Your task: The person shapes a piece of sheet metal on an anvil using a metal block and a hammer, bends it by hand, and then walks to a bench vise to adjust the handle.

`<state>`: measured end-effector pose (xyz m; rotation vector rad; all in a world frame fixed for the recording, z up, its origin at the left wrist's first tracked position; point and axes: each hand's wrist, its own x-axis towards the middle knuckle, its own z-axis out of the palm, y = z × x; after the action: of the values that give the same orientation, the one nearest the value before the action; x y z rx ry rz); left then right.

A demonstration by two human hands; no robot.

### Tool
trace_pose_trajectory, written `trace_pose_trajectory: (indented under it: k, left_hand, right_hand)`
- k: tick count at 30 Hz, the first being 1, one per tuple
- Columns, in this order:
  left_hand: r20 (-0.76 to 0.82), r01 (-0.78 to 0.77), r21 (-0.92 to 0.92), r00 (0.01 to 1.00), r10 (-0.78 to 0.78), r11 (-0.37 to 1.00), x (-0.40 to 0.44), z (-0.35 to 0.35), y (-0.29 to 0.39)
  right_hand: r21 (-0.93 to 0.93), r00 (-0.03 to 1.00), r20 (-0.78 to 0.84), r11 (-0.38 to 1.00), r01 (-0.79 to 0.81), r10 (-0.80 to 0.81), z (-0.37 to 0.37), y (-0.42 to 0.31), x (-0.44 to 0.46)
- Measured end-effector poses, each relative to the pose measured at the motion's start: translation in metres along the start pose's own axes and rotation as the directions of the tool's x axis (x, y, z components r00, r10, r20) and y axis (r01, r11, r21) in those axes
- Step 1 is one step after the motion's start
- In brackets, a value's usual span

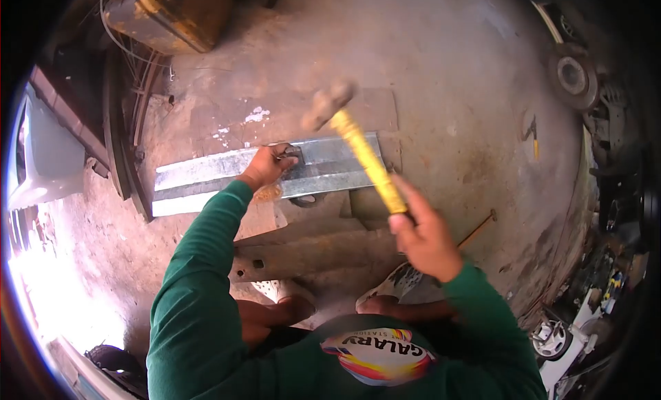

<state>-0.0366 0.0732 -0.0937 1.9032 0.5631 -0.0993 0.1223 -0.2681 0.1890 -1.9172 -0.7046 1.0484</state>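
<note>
One hand, the left hand [264, 166], pinches a small dark piece [296, 155] against a long metal sheet [206, 178] on the floor [468, 69]. The right hand [423, 236] is wrapped around a hammer [362, 152], its blurred head [328, 106] in the air, apart from the sheet.

Under left hand [265, 166]: long silver metal panel [337, 152]. In left hand, on panel: small dark block [295, 154]. In right hand [428, 238]: long yellow-handled hammer [361, 151]. Right of right hand: thin brown rod [478, 229], on grey floor [461, 159].
</note>
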Motion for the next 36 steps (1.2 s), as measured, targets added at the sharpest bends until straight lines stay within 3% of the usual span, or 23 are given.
trace_pose_trajectory:
  k: [1,2,4,8,10,12,14,16,18,19,21,23,24,25,26,28,30,31,32,34,35,36]
  left_hand:
    - [0.011,0.017,-0.040,1.000,-0.017,0.999,-0.004,-0.001,0.006]
    - [0.005,0.019,-0.050,1.000,-0.018,0.999,-0.006,-0.002,0.007]
    - [0.010,0.035,0.025,0.999,-0.035,0.999,-0.007,-0.003,0.008]
    - [-0.019,-0.016,0.002,1.000,0.016,1.000,-0.008,-0.002,0.006]
    - [0.012,0.070,0.069,0.997,-0.071,0.995,-0.013,-0.008,0.023]
    - [0.009,0.001,-0.030,1.000,-0.001,1.000,-0.008,0.001,0.004]
    - [0.002,-0.037,0.050,0.999,0.037,0.998,-0.008,0.004,0.003]
    - [0.002,-0.074,0.125,0.997,0.074,0.989,-0.005,0.007,0.003]
    - [-0.006,-0.077,0.105,0.997,0.078,0.992,-0.007,0.005,0.006]
    - [-0.016,-0.095,0.123,0.995,0.098,0.988,-0.009,0.004,0.009]
    - [-0.012,-0.066,0.149,0.998,0.069,0.987,-0.010,0.006,0.008]
    - [-0.021,-0.050,0.232,0.998,0.057,0.971,-0.008,0.006,0.010]
    - [-0.011,-0.055,0.237,0.998,0.059,0.970,-0.014,0.005,0.011]
    - [0.008,-0.057,0.188,0.998,0.057,0.980,-0.018,0.004,0.014]
    - [0.014,-0.064,0.138,0.998,0.063,0.988,-0.013,0.003,0.021]
    - [-0.046,-0.075,0.114,0.996,0.081,0.991,-0.008,0.004,0.016]
    - [0.029,-0.026,0.306,0.999,0.017,0.952,-0.003,0.013,-0.014]
    - [-0.022,-0.208,0.301,0.974,0.225,0.931,-0.005,0.013,-0.007]
    - [-0.016,-0.220,0.297,0.972,0.236,0.929,-0.001,0.016,0.000]
    - [0.042,0.123,0.221,0.990,-0.135,0.968,0.000,0.017,0.007]
    - [0.002,0.029,0.220,1.000,-0.030,0.975,0.006,0.023,0.010]
    - [-0.005,0.026,0.222,1.000,-0.026,0.975,0.012,0.032,0.012]
  right_hand:
    - [-0.099,0.999,0.039,0.995,-0.007,0.011,0.017,-0.008,0.008]
    - [-0.289,0.976,-0.007,0.934,0.208,-0.219,0.039,0.007,0.018]
    - [-0.346,0.996,0.087,0.938,0.004,0.027,0.060,0.009,0.026]
    - [-0.384,0.993,0.093,0.923,-0.027,0.068,0.064,0.000,0.030]
    - [-0.301,0.978,0.001,0.933,0.199,-0.208,0.057,-0.011,0.036]
    - [-0.278,0.991,0.000,0.952,0.125,-0.131,0.039,-0.045,0.033]
    - [-0.158,0.988,-0.117,0.984,0.085,-0.105,0.023,-0.074,0.029]
    - [-0.097,0.925,-0.237,0.955,0.282,-0.297,0.004,-0.104,0.024]
    - [-0.187,0.745,-0.316,0.808,0.558,-0.587,-0.004,-0.129,0.031]
    - [-0.182,0.751,-0.311,0.812,0.554,-0.583,-0.001,-0.131,0.036]
    - [-0.107,0.535,-0.439,0.633,0.767,-0.722,0.013,-0.133,0.043]
    - [-0.160,0.664,-0.390,0.757,0.634,-0.638,0.037,-0.052,0.034]
    - [-0.642,0.735,-0.167,0.638,0.425,-0.658,0.043,0.004,0.027]
    - [-0.458,0.952,0.000,0.847,0.271,-0.305,0.050,0.020,0.016]
    - [-0.547,0.980,0.197,0.832,0.089,0.025,0.048,0.022,0.026]
    - [-0.536,0.993,0.113,0.840,0.088,-0.031,0.043,0.016,0.035]
    - [-0.399,0.943,-0.010,0.866,0.301,-0.333,0.035,-0.014,0.030]
    - [-0.339,0.911,-0.054,0.865,0.369,-0.410,0.026,-0.025,0.031]
    - [-0.347,0.911,-0.063,0.865,0.363,-0.408,0.014,-0.037,0.026]
    - [-0.161,0.989,-0.097,0.982,0.095,-0.112,-0.011,-0.064,0.017]
    - [-0.168,0.990,-0.133,0.985,0.033,-0.056,-0.023,-0.077,0.013]
    - [-0.151,0.976,-0.171,0.983,0.107,-0.132,-0.034,-0.082,0.011]
